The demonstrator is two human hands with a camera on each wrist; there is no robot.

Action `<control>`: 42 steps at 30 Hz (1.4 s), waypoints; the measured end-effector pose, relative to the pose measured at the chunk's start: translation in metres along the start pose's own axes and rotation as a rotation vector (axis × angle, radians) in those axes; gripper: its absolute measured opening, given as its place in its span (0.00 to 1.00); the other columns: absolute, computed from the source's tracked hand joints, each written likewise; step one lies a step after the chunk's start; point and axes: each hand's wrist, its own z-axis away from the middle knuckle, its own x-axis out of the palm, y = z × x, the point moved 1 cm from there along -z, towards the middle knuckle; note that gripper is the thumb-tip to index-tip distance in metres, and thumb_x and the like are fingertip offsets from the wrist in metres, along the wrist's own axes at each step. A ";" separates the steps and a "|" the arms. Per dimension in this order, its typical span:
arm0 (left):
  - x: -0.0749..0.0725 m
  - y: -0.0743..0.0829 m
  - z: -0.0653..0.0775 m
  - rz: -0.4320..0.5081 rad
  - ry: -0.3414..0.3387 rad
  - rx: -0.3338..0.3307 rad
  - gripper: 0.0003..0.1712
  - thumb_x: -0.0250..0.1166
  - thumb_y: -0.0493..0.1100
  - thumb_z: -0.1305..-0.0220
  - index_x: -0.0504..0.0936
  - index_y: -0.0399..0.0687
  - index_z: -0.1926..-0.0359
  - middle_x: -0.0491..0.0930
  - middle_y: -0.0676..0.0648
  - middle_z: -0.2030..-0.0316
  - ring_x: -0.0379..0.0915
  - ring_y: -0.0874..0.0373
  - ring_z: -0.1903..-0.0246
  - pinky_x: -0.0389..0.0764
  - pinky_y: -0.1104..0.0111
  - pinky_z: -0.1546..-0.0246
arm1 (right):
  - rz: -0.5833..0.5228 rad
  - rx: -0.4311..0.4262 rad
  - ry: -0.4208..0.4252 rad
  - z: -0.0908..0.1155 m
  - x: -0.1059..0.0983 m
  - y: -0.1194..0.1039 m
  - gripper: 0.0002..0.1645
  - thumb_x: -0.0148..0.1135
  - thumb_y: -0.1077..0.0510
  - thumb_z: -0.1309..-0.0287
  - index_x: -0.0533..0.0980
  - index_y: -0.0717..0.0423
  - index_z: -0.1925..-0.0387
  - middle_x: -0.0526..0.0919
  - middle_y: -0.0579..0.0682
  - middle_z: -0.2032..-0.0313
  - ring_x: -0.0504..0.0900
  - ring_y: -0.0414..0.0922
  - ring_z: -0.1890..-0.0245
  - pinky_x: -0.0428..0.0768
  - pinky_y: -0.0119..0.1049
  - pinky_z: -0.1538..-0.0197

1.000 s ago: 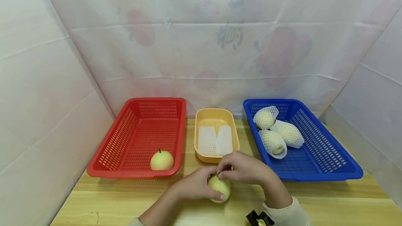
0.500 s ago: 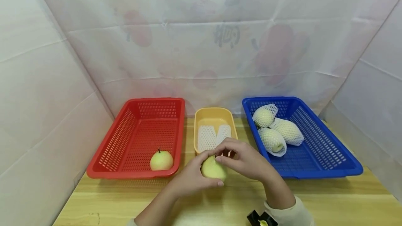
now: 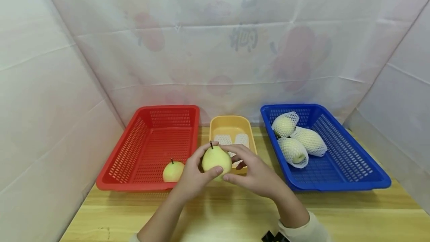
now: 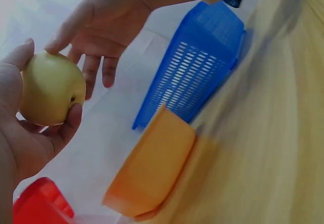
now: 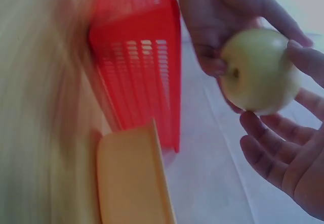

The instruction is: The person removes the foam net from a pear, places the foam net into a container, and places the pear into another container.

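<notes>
A yellow-green pear [image 3: 216,161], its dark stem pointing up, is held in front of me above the table. My left hand [image 3: 193,174] grips it from the left, thumb across its front. From the right, my right hand [image 3: 253,169] spans it with thumb low and index finger over the top; its other fingers spread loosely, as the left wrist view shows. In the right wrist view both hands meet around the pear [image 5: 260,72]. Behind them, white foam net sleeves [image 3: 223,139] lie in a yellow tray [image 3: 233,122], partly hidden by the hands.
On the left, a red basket [image 3: 147,186] contains another bare pear [image 3: 173,171], partly behind my left hand. At the right, a blue basket [image 3: 339,186] holds several pears in foam nets [image 3: 309,142]. A pale cloth [image 3: 215,55] encloses the wooden table [image 3: 235,219].
Both hands have lifted the pear up and to the left, toward the red basket. The pear has turned so its stem shows upright, and the right fingers have spread from the stem to its side.
</notes>
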 end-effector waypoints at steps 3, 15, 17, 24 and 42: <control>-0.005 0.007 0.000 -0.039 0.020 0.016 0.34 0.69 0.42 0.37 0.67 0.62 0.32 0.71 0.49 0.38 0.76 0.50 0.50 0.84 0.64 0.56 | 0.006 -0.012 0.022 -0.004 0.008 -0.001 0.42 0.70 0.44 0.44 0.62 0.30 0.30 0.71 0.38 0.39 0.80 0.39 0.52 0.83 0.37 0.55; -0.047 0.023 0.021 -0.284 0.047 -0.116 0.47 0.78 0.49 0.49 0.63 0.73 0.31 0.71 0.52 0.40 0.77 0.50 0.52 0.84 0.62 0.59 | 0.025 -0.076 0.049 -0.035 0.046 -0.014 0.42 0.69 0.40 0.44 0.62 0.26 0.31 0.72 0.33 0.41 0.77 0.36 0.52 0.80 0.34 0.54; -0.058 0.027 0.024 -0.320 0.037 -0.128 0.46 0.77 0.50 0.48 0.63 0.70 0.31 0.72 0.49 0.41 0.77 0.49 0.53 0.84 0.62 0.61 | 0.019 -0.098 0.047 -0.042 0.054 -0.017 0.42 0.70 0.40 0.45 0.62 0.26 0.31 0.72 0.32 0.42 0.76 0.36 0.51 0.81 0.34 0.54; -0.089 0.038 0.030 -0.426 0.042 -0.152 0.37 0.73 0.53 0.43 0.64 0.63 0.36 0.74 0.46 0.49 0.76 0.48 0.59 0.84 0.61 0.68 | -0.026 -0.166 0.085 -0.066 0.082 -0.027 0.40 0.73 0.49 0.46 0.68 0.35 0.33 0.73 0.34 0.41 0.75 0.35 0.52 0.81 0.33 0.53; -0.143 0.025 0.033 -0.779 0.259 -0.192 0.37 0.73 0.56 0.44 0.70 0.47 0.38 0.75 0.46 0.49 0.73 0.49 0.56 0.80 0.64 0.65 | 0.182 -0.223 0.146 -0.068 0.105 -0.010 0.22 0.71 0.53 0.43 0.79 0.47 0.46 0.79 0.42 0.50 0.80 0.39 0.50 0.81 0.32 0.48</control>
